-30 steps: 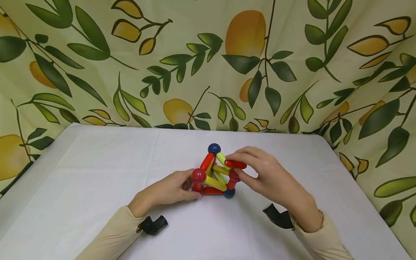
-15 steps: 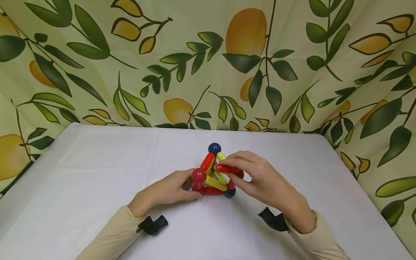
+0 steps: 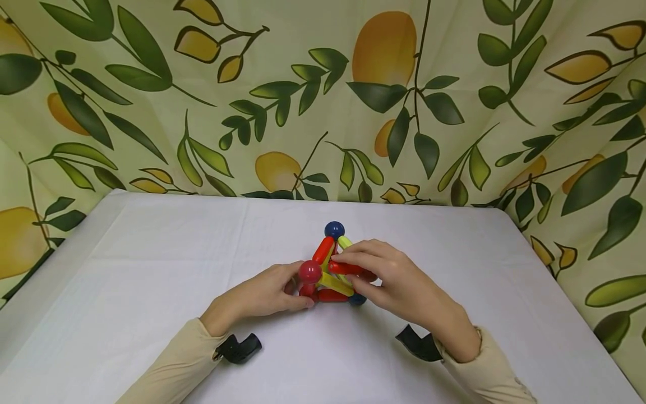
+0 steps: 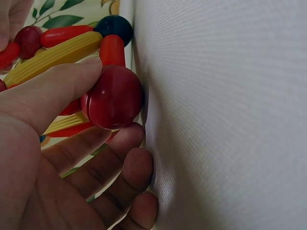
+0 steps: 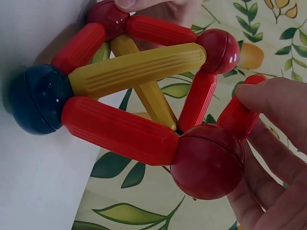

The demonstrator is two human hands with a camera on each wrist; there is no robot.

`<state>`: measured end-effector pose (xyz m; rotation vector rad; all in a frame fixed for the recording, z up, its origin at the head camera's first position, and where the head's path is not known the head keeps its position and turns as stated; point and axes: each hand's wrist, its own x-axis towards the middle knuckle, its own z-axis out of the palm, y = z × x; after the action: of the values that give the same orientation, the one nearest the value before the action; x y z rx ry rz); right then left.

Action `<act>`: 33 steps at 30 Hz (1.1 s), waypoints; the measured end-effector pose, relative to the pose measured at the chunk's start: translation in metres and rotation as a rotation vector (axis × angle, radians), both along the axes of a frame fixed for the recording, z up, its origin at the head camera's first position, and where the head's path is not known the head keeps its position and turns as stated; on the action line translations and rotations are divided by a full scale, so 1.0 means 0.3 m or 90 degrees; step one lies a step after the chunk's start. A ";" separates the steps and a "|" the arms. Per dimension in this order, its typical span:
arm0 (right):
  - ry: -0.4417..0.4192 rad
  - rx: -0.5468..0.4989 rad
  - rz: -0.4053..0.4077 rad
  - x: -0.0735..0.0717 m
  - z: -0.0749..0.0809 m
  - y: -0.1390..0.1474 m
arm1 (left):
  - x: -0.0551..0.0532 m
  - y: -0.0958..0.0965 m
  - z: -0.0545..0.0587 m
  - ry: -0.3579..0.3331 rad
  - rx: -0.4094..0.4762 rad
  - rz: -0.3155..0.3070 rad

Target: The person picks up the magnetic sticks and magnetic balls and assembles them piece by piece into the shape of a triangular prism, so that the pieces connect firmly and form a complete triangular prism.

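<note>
A frame of magnetic rods and balls stands on the table; its joints are red and dark blue balls, its bars red, yellow and lime rods. My left hand (image 3: 264,292) grips the lower left red ball (image 4: 115,98), thumb on one side and fingers on the other. Above that, another red ball (image 3: 310,272) tops the left corner. My right hand (image 3: 404,278) pinches a short red magnetic rod (image 5: 240,110) between thumb and fingers. One end of this rod meets the right-hand red ball (image 5: 208,163), which the right hand partly hides in the head view.
White cloth covers the table (image 3: 176,241). Behind it hangs a curtain (image 3: 303,33) printed with fruit and leaves. Black wrist mounts (image 3: 237,349) stick out from both sleeves, close to the tabletop. A blue ball (image 3: 335,230) forms the frame's back corner.
My right hand has moved left and slightly down, bringing the pinched red rod from above the right red ball to its left side. The left hand keeps its place.
</note>
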<state>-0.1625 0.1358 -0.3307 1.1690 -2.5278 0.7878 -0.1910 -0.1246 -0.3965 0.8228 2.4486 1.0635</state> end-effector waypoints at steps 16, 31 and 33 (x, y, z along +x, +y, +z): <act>0.028 0.046 -0.015 -0.003 -0.023 -0.010 | -0.001 0.001 -0.001 -0.013 0.015 -0.005; 0.074 0.067 -0.019 -0.010 -0.037 -0.022 | -0.005 -0.030 0.068 0.021 0.073 0.021; 0.080 0.065 -0.016 -0.011 -0.040 -0.024 | -0.005 -0.031 0.079 0.045 0.109 0.022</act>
<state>-0.1658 0.1286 -0.3427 1.1764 -2.4995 0.5654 -0.1925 -0.1338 -0.3729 0.8866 2.4646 1.2922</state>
